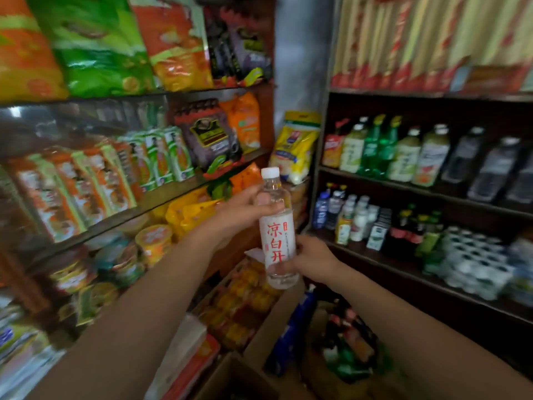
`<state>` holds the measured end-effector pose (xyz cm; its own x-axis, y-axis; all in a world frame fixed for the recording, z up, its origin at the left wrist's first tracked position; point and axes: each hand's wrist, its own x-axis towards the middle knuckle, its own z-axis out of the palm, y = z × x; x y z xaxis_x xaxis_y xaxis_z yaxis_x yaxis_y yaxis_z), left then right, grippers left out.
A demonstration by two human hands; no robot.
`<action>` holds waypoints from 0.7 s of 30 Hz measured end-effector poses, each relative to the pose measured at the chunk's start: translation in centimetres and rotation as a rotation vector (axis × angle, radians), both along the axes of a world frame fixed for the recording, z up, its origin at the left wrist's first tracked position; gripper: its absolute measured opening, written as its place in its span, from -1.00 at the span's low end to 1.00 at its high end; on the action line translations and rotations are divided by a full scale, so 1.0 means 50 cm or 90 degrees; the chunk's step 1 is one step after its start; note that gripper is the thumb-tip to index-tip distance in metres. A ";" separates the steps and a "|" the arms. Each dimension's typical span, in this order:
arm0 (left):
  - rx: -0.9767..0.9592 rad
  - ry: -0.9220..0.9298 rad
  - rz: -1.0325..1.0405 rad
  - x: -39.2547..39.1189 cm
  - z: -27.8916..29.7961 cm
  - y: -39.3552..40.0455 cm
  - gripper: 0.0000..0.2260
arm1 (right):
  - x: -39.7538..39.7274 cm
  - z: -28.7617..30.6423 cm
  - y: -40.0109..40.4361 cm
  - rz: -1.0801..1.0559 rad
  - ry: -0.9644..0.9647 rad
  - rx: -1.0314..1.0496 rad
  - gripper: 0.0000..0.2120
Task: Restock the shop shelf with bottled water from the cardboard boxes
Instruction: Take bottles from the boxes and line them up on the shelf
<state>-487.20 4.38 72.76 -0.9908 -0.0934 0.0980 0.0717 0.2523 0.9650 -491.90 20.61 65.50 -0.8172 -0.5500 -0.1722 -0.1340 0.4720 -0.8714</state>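
My left hand [242, 209] grips water bottle [277, 232] near shoulder, my right hand [310, 259] grips base; bottle upright, before drinks shelf [403, 264].

Clear water bottle [277, 229], white cap, red-lettered label, upright, mid-air.

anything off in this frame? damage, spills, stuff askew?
Nothing stands out. The clear water bottle with white cap and red-lettered label is intact, capped, nearly upright, held by the left hand near its shoulder and the right hand near its base. No spills visible; the shelves are too blurred to judge.
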 end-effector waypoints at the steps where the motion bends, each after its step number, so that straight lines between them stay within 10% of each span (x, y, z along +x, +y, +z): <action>1: 0.003 0.011 -0.025 -0.030 0.015 0.043 -0.66 | -0.020 0.017 0.044 -0.023 0.010 0.002 -0.41; 13: -0.031 0.093 -0.225 -0.334 0.129 0.512 -0.71 | -0.220 0.130 0.496 -0.263 0.089 -0.048 -0.48; 21: -0.033 0.088 -0.329 -0.475 0.133 0.758 -0.69 | -0.313 0.117 0.738 -0.427 0.121 -0.013 -0.19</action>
